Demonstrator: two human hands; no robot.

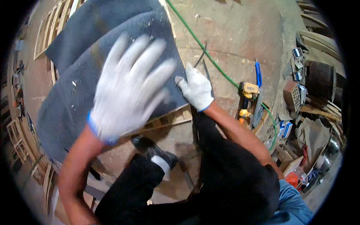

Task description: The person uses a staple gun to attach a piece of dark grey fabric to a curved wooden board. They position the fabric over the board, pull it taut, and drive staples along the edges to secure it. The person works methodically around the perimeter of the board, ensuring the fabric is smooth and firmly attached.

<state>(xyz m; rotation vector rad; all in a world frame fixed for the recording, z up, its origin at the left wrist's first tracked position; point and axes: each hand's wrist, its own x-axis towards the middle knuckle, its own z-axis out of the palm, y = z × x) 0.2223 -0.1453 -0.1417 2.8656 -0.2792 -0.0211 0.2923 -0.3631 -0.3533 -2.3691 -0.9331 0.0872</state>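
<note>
A dark grey felt sheet (75, 93) lies draped over a wooden frame (168, 120) on the floor. My left hand (127, 86), in a white knit glove, is raised over the sheet with fingers spread apart and looks blurred. My right hand (197, 90), also gloved, pinches the sheet's right edge near the frame's corner. My black trousers and black shoe (152, 148) show below the frame.
A green hose (210, 60) runs across the concrete floor to a yellow pneumatic nail gun (247, 93) with a blue-handled tool beside it. Boxes, a brick and clutter stand at the right. More wooden frames lean at the left and top left.
</note>
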